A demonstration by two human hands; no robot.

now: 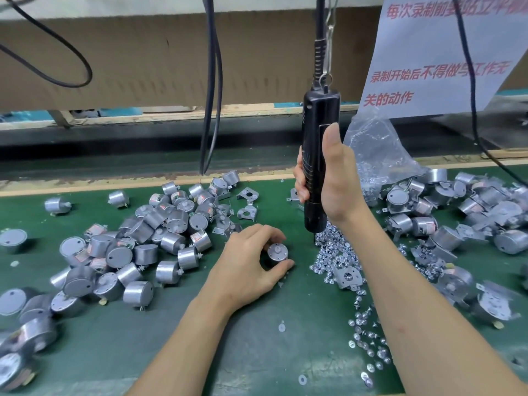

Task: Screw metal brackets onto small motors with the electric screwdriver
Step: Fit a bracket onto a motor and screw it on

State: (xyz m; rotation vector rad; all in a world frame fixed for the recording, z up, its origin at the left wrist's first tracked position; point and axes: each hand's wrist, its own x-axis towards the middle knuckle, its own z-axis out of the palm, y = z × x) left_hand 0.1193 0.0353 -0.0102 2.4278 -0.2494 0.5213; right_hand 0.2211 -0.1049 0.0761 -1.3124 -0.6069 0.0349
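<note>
My left hand [247, 265] grips a small round silver motor [277, 252] between thumb and fingers, shaft end up, on the green mat [257, 338]. My right hand [333, 178] holds the black electric screwdriver [318, 138] upright; it hangs from a cable and clip above. Its tip points down into a pile of small silver screws [328, 247] just right of the motor. A loose metal bracket [348, 277] lies flat among the screws by my right forearm. Other brackets [247, 207] lie beyond my left hand.
A heap of bare motors [137, 247] covers the mat on the left. Motors with brackets fitted [445, 224] pile up on the right. A clear plastic bag [380, 150] of screws stands behind the screwdriver. Black cables [211, 95] hang at the back; a paper notice [440, 58] hangs top right.
</note>
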